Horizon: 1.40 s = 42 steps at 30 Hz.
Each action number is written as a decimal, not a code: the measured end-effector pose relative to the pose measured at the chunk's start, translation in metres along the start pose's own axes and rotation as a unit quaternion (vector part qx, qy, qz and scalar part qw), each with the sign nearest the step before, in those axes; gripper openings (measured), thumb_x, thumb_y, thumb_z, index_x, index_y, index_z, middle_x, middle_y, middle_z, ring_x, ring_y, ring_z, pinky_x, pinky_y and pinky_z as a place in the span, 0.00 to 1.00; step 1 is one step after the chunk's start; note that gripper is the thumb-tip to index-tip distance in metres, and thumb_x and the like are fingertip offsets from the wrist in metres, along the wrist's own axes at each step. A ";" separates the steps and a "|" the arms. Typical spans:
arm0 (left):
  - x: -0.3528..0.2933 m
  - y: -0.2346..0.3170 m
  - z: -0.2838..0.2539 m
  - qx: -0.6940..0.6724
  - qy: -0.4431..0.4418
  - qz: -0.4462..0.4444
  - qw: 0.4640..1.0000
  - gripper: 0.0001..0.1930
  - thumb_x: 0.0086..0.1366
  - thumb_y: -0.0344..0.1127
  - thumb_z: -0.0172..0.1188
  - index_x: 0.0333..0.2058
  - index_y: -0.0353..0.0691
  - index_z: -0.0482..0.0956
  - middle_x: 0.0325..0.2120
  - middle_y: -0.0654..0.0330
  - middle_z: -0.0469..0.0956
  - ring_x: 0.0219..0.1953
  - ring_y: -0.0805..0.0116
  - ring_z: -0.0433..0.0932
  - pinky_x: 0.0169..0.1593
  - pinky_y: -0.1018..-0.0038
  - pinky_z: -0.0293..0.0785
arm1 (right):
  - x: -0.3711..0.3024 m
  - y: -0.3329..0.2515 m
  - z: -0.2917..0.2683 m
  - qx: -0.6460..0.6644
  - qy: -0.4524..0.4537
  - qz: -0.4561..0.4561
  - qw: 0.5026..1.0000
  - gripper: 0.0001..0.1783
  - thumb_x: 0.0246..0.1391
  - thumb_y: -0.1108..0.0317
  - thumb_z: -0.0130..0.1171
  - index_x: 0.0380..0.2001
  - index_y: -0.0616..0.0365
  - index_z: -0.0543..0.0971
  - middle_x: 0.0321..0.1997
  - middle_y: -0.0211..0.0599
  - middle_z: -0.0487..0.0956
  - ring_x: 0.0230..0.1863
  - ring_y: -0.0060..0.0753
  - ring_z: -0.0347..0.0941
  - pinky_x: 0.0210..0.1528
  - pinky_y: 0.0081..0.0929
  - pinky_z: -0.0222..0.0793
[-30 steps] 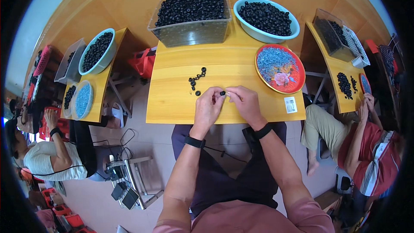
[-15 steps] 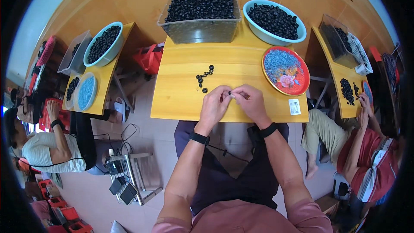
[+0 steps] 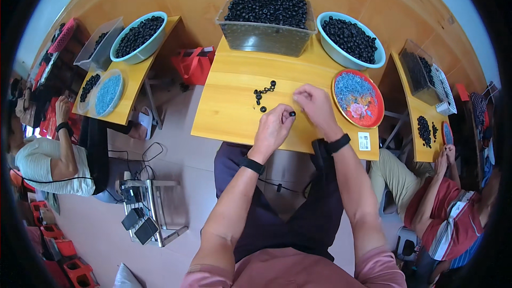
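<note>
Between the thumb and forefinger of my left hand [image 3: 272,130] is a small black ring-shaped piece [image 3: 292,113], just above the yellow table [image 3: 224,112]. My right hand [image 3: 318,109] hovers apart from it, to the right and a little farther off. Its fingers are curled with the tips together; whether they hold anything cannot be made out. Several more black ring pieces [image 3: 258,94] lie loosely in a short crooked row left of my hands, one of them [image 3: 263,109] set apart nearest me. Right of my right hand stands a round red tray [image 3: 377,108] with a heap of thin bluish pieces [image 3: 352,88].
At the table's back stand a transparent bin [image 3: 261,40] and a pale blue basin [image 3: 337,55], both full of black pieces. A white label [image 3: 364,141] sits at the front right. Co-workers sit at similar tables on the left [image 3: 53,160] and right [image 3: 448,202].
My hands, together at the black piece before, have parted. The right one has moved away and upward, while the piece stays in my left fingers. The whole view has shifted a little.
</note>
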<state>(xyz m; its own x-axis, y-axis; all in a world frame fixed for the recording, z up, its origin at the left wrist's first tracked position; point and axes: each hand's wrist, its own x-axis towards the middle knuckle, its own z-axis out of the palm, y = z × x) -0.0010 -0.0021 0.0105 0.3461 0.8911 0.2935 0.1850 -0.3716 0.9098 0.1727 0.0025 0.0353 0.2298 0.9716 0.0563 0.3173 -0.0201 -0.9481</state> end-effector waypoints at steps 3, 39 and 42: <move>0.000 -0.005 0.001 0.028 0.039 -0.003 0.999 0.08 0.60 0.28 0.66 0.36 0.33 0.79 0.22 0.54 0.78 0.25 0.62 0.80 0.33 0.68 0.77 | 0.020 -0.034 0.016 -0.221 -0.049 -0.142 0.964 0.10 0.54 0.68 0.63 0.39 0.60 0.84 0.33 0.46 0.85 0.35 0.42 0.84 0.39 0.36 0.78; 0.001 -0.001 0.001 0.023 -0.004 -0.012 1.000 0.07 0.62 0.27 0.66 0.37 0.32 0.81 0.22 0.61 0.79 0.24 0.75 0.77 0.32 0.76 0.75 | -0.061 0.013 0.005 -0.013 0.065 -0.062 0.996 0.10 0.53 0.75 0.67 0.39 0.65 0.84 0.32 0.41 0.86 0.33 0.28 0.84 0.37 0.26 0.78; 0.002 -0.001 0.001 0.033 -0.007 -0.003 0.999 0.08 0.62 0.28 0.66 0.38 0.32 0.81 0.23 0.62 0.79 0.25 0.76 0.77 0.33 0.77 0.75 | -0.064 0.013 0.007 0.036 0.073 -0.048 0.996 0.09 0.54 0.76 0.65 0.40 0.64 0.84 0.33 0.43 0.86 0.34 0.32 0.85 0.36 0.28 0.78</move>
<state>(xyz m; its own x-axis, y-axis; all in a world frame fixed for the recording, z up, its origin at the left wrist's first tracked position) 0.0002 -0.0007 0.0102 0.3574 0.8896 0.2845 0.2463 -0.3836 0.8900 0.1558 -0.0589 0.0176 0.3341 0.9239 0.1868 0.2790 0.0923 -0.9558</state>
